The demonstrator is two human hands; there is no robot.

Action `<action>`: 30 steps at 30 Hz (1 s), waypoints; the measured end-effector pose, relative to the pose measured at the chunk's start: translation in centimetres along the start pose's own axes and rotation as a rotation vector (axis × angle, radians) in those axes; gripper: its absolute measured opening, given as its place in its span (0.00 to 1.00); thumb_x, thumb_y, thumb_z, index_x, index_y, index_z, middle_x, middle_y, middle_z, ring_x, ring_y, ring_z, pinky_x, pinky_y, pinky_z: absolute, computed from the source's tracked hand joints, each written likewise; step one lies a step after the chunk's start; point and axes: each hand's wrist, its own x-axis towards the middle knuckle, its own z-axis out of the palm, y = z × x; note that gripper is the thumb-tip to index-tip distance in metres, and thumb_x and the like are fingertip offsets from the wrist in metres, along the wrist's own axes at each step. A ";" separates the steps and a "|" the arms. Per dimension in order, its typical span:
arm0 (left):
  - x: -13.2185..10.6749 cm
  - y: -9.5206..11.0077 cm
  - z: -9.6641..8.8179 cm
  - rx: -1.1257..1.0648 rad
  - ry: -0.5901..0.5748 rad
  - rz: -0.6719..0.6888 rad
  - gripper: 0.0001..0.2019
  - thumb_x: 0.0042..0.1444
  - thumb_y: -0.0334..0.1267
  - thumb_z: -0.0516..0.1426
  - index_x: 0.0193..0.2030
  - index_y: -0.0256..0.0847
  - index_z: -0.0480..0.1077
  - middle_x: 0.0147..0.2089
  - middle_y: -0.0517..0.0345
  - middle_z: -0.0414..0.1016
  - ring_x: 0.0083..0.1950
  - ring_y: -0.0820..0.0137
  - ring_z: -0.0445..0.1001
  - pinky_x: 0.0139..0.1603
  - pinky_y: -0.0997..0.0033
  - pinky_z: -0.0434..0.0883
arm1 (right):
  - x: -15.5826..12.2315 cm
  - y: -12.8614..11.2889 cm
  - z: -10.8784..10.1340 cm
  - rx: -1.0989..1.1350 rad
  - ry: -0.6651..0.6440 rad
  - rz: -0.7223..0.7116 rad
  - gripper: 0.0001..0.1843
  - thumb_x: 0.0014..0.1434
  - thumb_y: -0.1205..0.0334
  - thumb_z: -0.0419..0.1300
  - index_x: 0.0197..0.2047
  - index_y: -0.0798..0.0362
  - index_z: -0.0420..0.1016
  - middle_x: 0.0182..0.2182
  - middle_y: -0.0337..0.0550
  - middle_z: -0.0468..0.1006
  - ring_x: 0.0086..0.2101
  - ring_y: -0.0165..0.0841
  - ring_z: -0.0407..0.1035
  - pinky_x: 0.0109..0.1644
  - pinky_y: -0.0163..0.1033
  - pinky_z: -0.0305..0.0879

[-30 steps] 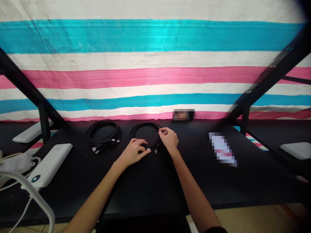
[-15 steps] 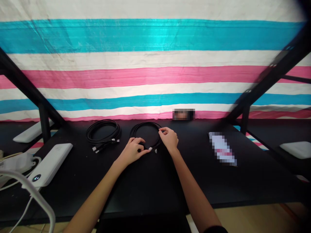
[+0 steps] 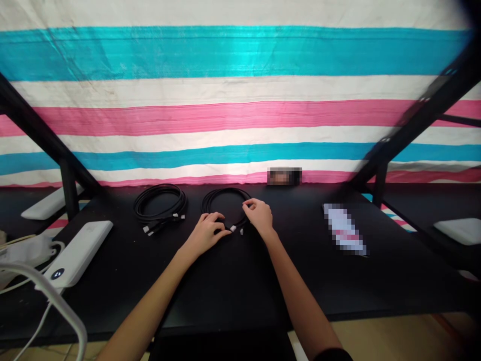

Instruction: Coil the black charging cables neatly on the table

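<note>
A coiled black cable (image 3: 225, 190) lies on the black table in front of me, with white-tipped plugs at its near side. My left hand (image 3: 206, 231) is curled over the coil's near left part, its thumb reaching to a white plug end (image 3: 233, 229). Just right of that plug sits a second small plug end (image 3: 241, 231). On the coil's right side, my right hand (image 3: 259, 214) pinches the cable between thumb and forefinger. To the left rests another black cable coil (image 3: 160, 200), its plugs pointing toward me and to the right.
A white power bank (image 3: 80, 253) with a round display is at left, beside a white power strip (image 3: 26, 253) and a thick white cord (image 3: 56, 296). A blurred-out phone-like object (image 3: 343, 230) lies at right. Black frame bars (image 3: 409, 120) slant upward before a striped sheet (image 3: 240, 115).
My right hand has shifted slightly to the left along the coil. My left hand stays nearly in place on the cable. The view has tilted very slightly.
</note>
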 end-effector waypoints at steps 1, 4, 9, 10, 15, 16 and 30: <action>0.0 0.0 0.0 0.004 0.002 -0.002 0.11 0.58 0.43 0.54 0.31 0.42 0.75 0.49 0.54 0.71 0.51 0.65 0.69 0.54 0.60 0.59 | 0.0 0.1 0.1 0.014 0.006 -0.013 0.10 0.50 0.57 0.57 0.33 0.47 0.78 0.23 0.37 0.77 0.30 0.34 0.72 0.34 0.35 0.61; 0.0 -0.1 0.1 0.013 0.002 -0.009 0.11 0.59 0.42 0.53 0.36 0.43 0.75 0.51 0.53 0.70 0.54 0.63 0.67 0.55 0.58 0.59 | 0.2 0.4 0.3 0.059 0.041 -0.049 0.10 0.50 0.59 0.56 0.35 0.49 0.77 0.23 0.36 0.77 0.30 0.33 0.72 0.35 0.35 0.61; -0.2 -0.6 0.9 -0.030 0.019 -0.011 0.13 0.57 0.41 0.54 0.47 0.43 0.72 0.60 0.46 0.63 0.63 0.58 0.59 0.61 0.53 0.58 | 0.3 0.6 0.6 0.119 0.085 -0.078 0.12 0.50 0.60 0.56 0.37 0.50 0.76 0.27 0.37 0.77 0.28 0.31 0.71 0.37 0.35 0.63; -0.2 -0.7 1.0 -0.051 0.023 -0.006 0.14 0.57 0.40 0.55 0.49 0.42 0.71 0.62 0.45 0.61 0.64 0.57 0.58 0.61 0.53 0.58 | 0.4 0.6 0.6 0.132 0.086 -0.084 0.12 0.50 0.60 0.55 0.37 0.50 0.76 0.27 0.37 0.77 0.28 0.31 0.70 0.37 0.35 0.63; -0.2 -0.7 1.2 -0.095 0.031 0.015 0.16 0.57 0.37 0.53 0.52 0.41 0.69 0.66 0.44 0.55 0.67 0.57 0.53 0.62 0.53 0.59 | 0.5 0.7 0.7 0.192 0.098 -0.109 0.13 0.49 0.62 0.55 0.38 0.52 0.75 0.31 0.38 0.78 0.27 0.30 0.70 0.39 0.36 0.64; -0.1 -0.7 0.9 -0.070 0.049 0.008 0.15 0.57 0.36 0.53 0.51 0.41 0.70 0.65 0.45 0.57 0.67 0.57 0.53 0.62 0.53 0.58 | 0.5 0.7 0.8 0.200 0.103 -0.111 0.13 0.49 0.62 0.55 0.38 0.52 0.75 0.32 0.39 0.77 0.28 0.30 0.70 0.39 0.36 0.64; -1.5 -5.7 -3.6 0.399 0.290 -0.837 0.15 0.58 0.39 0.47 0.45 0.36 0.70 0.45 0.43 0.74 0.50 0.54 0.69 0.50 0.55 0.62 | 0.3 0.4 0.5 0.159 0.174 -0.111 0.15 0.49 0.60 0.55 0.40 0.50 0.75 0.38 0.44 0.70 0.35 0.36 0.68 0.39 0.40 0.63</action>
